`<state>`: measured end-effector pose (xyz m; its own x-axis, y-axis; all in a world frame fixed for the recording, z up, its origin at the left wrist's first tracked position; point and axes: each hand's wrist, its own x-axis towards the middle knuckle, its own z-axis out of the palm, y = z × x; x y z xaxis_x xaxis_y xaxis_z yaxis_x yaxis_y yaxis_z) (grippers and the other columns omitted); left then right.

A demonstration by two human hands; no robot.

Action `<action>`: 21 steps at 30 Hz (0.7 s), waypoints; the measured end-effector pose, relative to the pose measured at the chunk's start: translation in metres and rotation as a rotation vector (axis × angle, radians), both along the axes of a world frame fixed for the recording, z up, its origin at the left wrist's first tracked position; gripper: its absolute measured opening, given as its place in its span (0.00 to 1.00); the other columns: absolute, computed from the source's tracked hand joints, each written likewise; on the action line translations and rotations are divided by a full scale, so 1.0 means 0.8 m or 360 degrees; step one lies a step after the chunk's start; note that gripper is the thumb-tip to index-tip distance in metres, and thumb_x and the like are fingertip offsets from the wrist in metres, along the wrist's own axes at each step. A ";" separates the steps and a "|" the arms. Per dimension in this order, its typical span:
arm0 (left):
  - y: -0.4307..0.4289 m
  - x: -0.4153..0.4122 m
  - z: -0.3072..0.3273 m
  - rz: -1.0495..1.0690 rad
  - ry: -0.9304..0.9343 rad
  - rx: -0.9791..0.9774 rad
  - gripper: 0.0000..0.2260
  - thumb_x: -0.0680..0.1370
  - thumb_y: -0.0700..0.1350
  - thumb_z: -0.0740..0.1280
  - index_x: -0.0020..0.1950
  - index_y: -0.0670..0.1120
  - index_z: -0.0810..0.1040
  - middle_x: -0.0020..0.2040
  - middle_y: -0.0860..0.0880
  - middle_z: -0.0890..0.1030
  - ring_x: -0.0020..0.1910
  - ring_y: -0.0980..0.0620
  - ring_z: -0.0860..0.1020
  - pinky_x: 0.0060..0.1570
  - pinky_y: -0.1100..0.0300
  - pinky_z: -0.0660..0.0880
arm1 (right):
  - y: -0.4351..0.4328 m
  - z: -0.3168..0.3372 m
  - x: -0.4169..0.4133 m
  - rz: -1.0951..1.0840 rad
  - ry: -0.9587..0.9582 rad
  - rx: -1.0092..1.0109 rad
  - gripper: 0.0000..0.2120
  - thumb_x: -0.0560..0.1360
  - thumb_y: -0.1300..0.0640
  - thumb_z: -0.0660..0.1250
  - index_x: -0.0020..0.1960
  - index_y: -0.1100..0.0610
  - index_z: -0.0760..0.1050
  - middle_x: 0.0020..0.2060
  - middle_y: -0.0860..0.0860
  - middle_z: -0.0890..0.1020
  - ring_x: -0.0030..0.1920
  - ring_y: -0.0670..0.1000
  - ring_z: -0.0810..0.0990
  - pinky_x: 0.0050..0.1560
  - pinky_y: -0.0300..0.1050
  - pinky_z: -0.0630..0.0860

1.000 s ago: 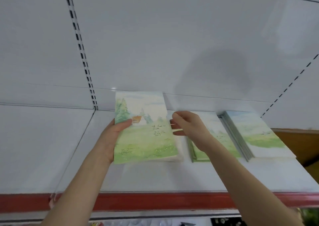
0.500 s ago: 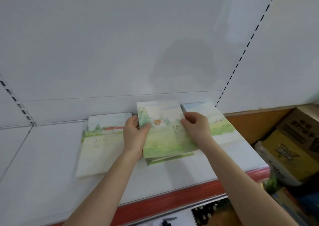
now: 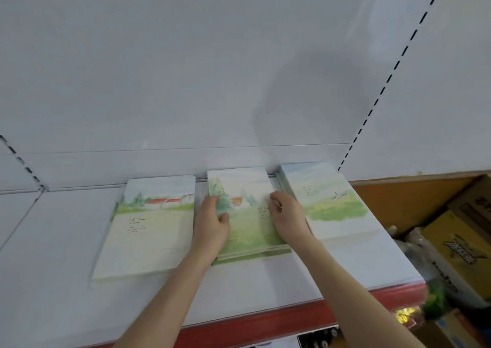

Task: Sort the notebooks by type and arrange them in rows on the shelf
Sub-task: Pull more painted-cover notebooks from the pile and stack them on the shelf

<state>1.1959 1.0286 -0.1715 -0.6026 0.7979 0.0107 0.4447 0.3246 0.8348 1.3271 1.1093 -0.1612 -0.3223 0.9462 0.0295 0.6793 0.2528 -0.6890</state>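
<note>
Notebook (image 3: 245, 231) with the fir trees and the small orange-roofed house lies between my two hands. It rests on top of the middle stack (image 3: 255, 257), whose green edges show just under its near edge. My left hand (image 3: 212, 225) grips its left edge, with the thumb laid across the cover and the fingers (image 3: 210, 201) curled along the side. My right hand (image 3: 288, 221) holds its right side, fingers (image 3: 276, 201) curled down onto the cover beside the small dark writing. The thumb there is hidden from me.

Just left of my left fingers, past a narrow strip of bare shelf, lies the left stack (image 3: 151, 228), red roofs over a pale field. Just right of my right fingers, close by the back of that hand, lies the right stack (image 3: 326, 201), blue sky over a green meadow.

All three lie flat in one row on the white shelf (image 3: 265, 281), their far edges near the back panel (image 3: 212, 82). Behind my wrists runs the shelf's red front strip (image 3: 279, 318). Up beyond my right fingers a slotted upright (image 3: 382, 90) climbs the panel. Well to the right of my right hand, past the shelf's end, stand cardboard boxes (image 3: 459, 241), one of them yellow.
</note>
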 end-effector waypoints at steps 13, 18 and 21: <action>-0.009 -0.002 0.008 -0.0076 0.0089 -0.0066 0.20 0.79 0.41 0.61 0.71 0.42 0.64 0.70 0.46 0.68 0.69 0.49 0.65 0.63 0.64 0.60 | -0.001 0.007 0.004 0.0105 -0.0062 -0.0044 0.13 0.80 0.63 0.53 0.59 0.68 0.70 0.55 0.59 0.76 0.56 0.58 0.73 0.51 0.43 0.68; -0.004 -0.003 0.006 -0.0021 0.0054 -0.0044 0.20 0.78 0.40 0.61 0.70 0.43 0.66 0.69 0.47 0.70 0.67 0.49 0.67 0.58 0.67 0.61 | 0.000 0.007 0.004 0.0083 -0.0080 -0.0070 0.13 0.80 0.63 0.53 0.59 0.70 0.70 0.55 0.62 0.76 0.57 0.60 0.73 0.54 0.49 0.68; -0.004 -0.002 0.007 -0.0033 0.0108 -0.0034 0.20 0.79 0.40 0.61 0.71 0.43 0.65 0.69 0.47 0.69 0.68 0.49 0.66 0.63 0.63 0.61 | 0.000 0.006 0.003 0.0087 -0.0113 -0.0055 0.14 0.80 0.63 0.52 0.58 0.70 0.70 0.55 0.63 0.76 0.57 0.61 0.73 0.55 0.51 0.68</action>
<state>1.1941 1.0254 -0.1658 -0.5844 0.8107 0.0338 0.5067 0.3322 0.7955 1.3297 1.1095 -0.1567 -0.3738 0.9271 -0.0278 0.7123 0.2677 -0.6488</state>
